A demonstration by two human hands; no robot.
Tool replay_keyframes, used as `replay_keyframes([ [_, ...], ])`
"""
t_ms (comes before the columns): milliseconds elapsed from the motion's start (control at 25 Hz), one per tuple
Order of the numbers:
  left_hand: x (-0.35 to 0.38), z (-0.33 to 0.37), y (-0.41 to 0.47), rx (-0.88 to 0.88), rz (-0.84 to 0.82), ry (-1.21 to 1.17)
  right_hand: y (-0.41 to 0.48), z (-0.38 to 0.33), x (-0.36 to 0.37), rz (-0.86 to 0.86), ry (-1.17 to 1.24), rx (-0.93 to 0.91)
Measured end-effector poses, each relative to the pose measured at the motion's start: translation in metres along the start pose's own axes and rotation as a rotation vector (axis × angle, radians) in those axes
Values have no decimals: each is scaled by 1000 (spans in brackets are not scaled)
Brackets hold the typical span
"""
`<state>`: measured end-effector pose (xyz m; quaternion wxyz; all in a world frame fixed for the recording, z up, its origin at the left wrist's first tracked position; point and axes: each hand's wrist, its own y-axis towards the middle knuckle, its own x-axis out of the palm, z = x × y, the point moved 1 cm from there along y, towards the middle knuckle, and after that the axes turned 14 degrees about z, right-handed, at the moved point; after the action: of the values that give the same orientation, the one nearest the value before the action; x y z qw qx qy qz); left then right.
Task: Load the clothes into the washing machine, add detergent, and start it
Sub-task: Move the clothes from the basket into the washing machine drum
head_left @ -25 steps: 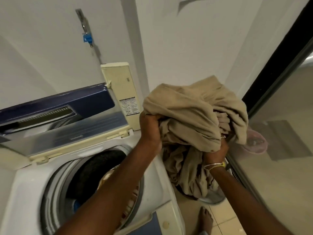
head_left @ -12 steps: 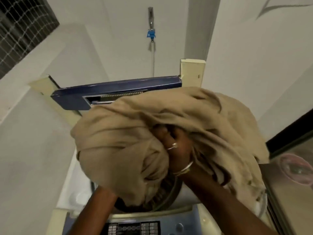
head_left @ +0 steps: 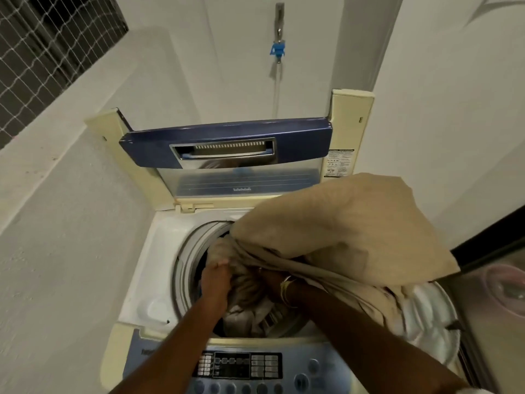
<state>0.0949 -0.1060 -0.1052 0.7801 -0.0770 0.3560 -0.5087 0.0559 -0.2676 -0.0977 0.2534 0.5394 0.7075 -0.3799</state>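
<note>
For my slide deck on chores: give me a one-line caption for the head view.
Both hands, left and right, push a beige cloth into the open top-load washing machine.

Both forearms are bare, without sleeves. On the wrist just behind the right hand [head_left: 270, 280] sit thin gold-coloured bangles [head_left: 285, 288].

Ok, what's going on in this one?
A person is stuffing a large beige cloth into an open top-loading washing machine. Both hands are down in the drum: the left hand and right hand each grip fabric. Much of the cloth is bunched over the machine's right edge, not yet inside.
</note>
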Motion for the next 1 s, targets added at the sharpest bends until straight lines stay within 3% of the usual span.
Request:
replay_keyframes([
  [40, 6, 8, -11, 226, 56, 52, -7, -4, -7, -7, -11, -95],
  [80, 12, 19, -31, 435, 68, 73, -9, -3, -11, 92, 49, -115],
  [200, 35, 63, -95, 903, -45, 31, -49, 3, -44, 218, 84, -99],
  [360, 96, 122, -173, 1438, -265, 72, -117, 44, -65, 780, 164, -97],
  [440, 131, 142, -203, 1623, -386, 261, -140, 70, -62, 976, 271, 31],
  [520, 167, 148, -221, 1784, -393, 583, -154, 88, -55, 1118, 277, 174],
  [600, 193, 148, -225, 1803, -352, 934, -161, 98, -51, 1216, 248, 298],
  [720, 209, 147, -219, 1736, -274, 1122, -165, 113, -46, 1300, 345, 659],
  [800, 211, 147, -215, 1719, -222, 1137, -159, 127, -43, 1274, 886, 860],
  [880, 208, 148, -214, 1684, -206, 1139, -147, 138, -39, 1015, 1643, 952],
  [920, 205, 150, -213, 1660, -215, 1132, -143, 139, -45, 930, 1791, 919],
  [1000, 196, 153, -206, 1587, -256, 1069, -136, 137, -62, 910, 1807, 829],
])
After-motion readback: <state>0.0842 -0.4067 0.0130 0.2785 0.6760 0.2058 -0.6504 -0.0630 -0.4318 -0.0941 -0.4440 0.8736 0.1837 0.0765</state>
